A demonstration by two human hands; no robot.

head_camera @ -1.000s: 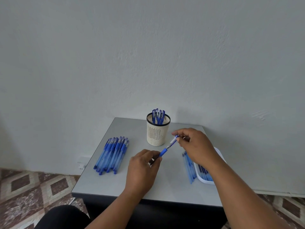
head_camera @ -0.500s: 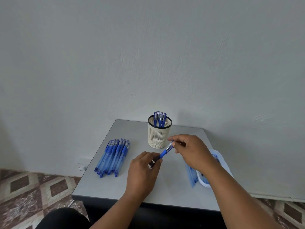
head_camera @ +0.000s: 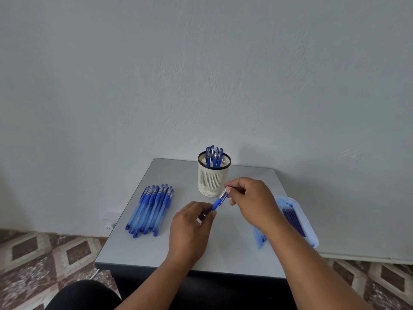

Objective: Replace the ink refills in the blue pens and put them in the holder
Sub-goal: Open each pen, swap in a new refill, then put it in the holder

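Pen (head_camera: 220,198) held just in front of the holder (head_camera: 213,178): my left hand (head_camera: 190,229) pinches the lower barrel, my right hand (head_camera: 252,201) the tip end. Best to keep both halves in line and twist gently, avoiding cross-threading.

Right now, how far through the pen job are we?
Done: several pens stand in the holder. In hand: one pen held between the left hand and right hand. Left: a pile of pens on the table's left side; refills wait in the tray.
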